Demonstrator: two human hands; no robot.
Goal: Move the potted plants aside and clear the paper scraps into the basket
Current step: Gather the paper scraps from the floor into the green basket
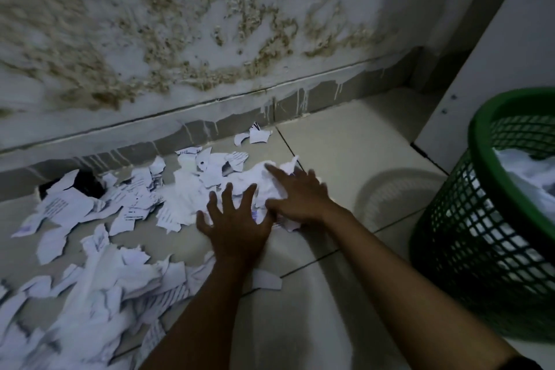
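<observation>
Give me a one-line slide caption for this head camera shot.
Both hands, left and right, press flat on torn paper scraps beside a green basket.

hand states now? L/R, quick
Left hand: open, fingers spread flat on the paper scraps.
Right hand: open, fingers extended, pressing on the same scraps; nothing gripped.

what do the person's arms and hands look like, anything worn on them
Both hands, left hand and right hand, are bare: no gloves, and no rings or watch that the picture shows. The forearms are bare too. Only a dark sleeve edge shows on the right arm at the bottom corner.
</observation>
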